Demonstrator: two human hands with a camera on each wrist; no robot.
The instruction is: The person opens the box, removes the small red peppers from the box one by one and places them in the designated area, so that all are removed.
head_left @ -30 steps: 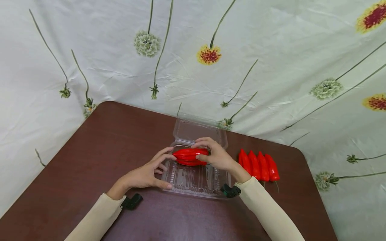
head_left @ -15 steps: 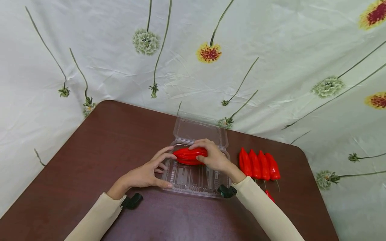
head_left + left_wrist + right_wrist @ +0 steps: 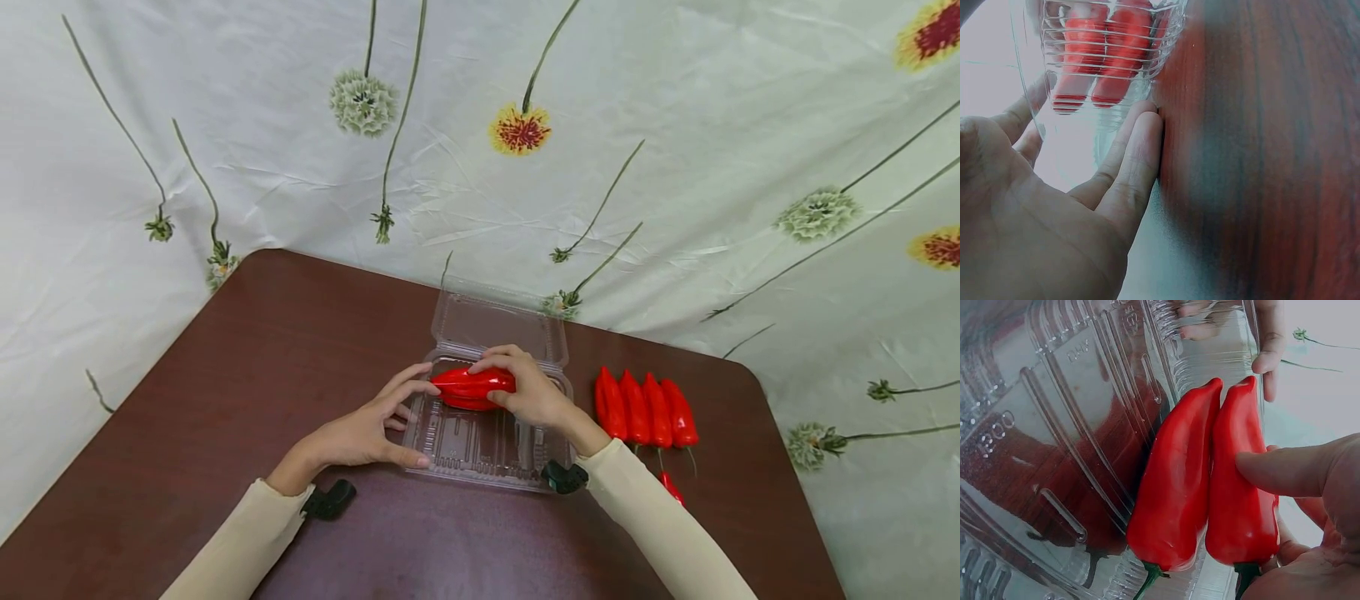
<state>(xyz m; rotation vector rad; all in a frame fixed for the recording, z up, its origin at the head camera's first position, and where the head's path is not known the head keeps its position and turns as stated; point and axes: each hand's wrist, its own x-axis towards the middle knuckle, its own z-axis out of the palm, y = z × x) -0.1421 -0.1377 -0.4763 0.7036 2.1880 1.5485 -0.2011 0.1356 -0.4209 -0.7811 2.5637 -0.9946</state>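
Observation:
A clear hinged plastic box (image 3: 480,467) sits on the table with its lid (image 3: 498,329) folded back. Two glossy red peppers, one (image 3: 1175,487) beside the other (image 3: 1241,512), lie side by side along the box's far side, tips to the left. My right hand (image 3: 536,392) pinches the pepper nearer the far wall, thumb on top and fingers behind it. At the left end is my left hand (image 3: 360,429), its fingers stretched along the box's side wall; an index fingertip reaches the pepper tips and the thumb lies at the front left corner.
To the right of the box several red peppers (image 3: 645,408) lie in a row on the brown table (image 3: 360,533). Another red pepper (image 3: 672,487) shows partly beside the right sleeve. A flowered cloth (image 3: 285,125) hangs behind the table.
My right hand has shifted slightly left, pushing the pepper closer to the left fingertips. A red pepper has come into view beside the right sleeve. The left hand has stayed in place.

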